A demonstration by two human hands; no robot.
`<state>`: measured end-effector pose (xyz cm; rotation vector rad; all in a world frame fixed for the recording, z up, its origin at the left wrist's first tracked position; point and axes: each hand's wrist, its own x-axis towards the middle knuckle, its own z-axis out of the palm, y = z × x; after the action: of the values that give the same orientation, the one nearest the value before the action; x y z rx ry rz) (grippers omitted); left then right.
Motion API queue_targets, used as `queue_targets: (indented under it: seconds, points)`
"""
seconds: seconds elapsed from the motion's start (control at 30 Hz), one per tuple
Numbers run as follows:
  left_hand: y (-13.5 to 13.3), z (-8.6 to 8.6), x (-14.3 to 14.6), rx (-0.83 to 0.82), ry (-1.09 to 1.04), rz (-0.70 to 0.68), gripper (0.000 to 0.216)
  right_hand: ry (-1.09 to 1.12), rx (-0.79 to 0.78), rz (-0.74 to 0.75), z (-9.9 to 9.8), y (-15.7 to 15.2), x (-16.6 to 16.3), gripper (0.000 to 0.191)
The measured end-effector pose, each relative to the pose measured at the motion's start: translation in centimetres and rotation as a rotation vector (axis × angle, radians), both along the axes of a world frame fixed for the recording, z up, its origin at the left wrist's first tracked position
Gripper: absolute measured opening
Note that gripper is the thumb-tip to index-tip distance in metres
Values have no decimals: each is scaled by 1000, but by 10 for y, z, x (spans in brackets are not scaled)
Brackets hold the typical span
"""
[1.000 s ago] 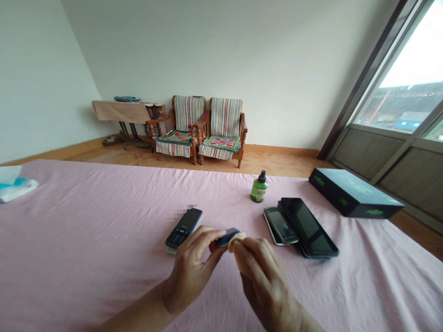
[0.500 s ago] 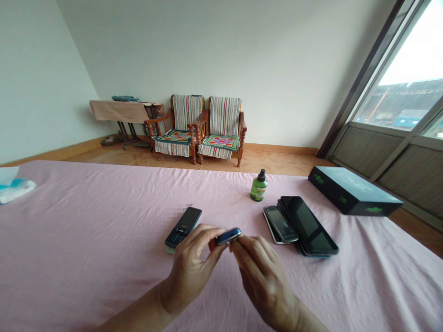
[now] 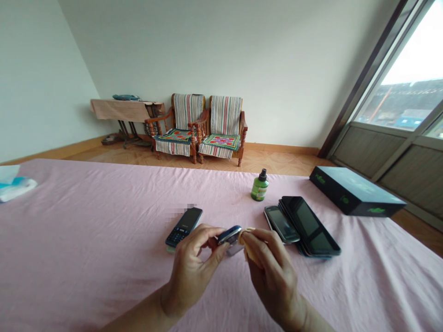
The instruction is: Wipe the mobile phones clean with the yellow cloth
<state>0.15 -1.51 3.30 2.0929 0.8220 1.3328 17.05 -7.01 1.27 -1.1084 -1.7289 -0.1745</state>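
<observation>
My left hand pinches a small blue and silver phone by its near end, holding it above the pink tablecloth. My right hand is closed on a small yellowish cloth pressed against the phone's right side. A black keypad phone lies on the cloth just left of my hands. A stack of dark phones lies to the right.
A green spray bottle stands behind the phone stack. A dark box sits at the far right near the table edge. A tissue pack lies at the far left. Two wooden chairs stand by the wall.
The small phone has tilted so its silver edge shows. My right hand shifted slightly right, and the yellowish cloth shows again at its fingertips.
</observation>
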Motion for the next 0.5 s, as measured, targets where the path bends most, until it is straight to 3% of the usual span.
queue_targets:
  seconds: [0.27,0.5]
  points:
    - [-4,3,3,2,-20,-31,13,11,32,10,4,-2,-3,49]
    - [-8,8,4,54,-30,-51,18,-186,53,184,12,-10,-13,53]
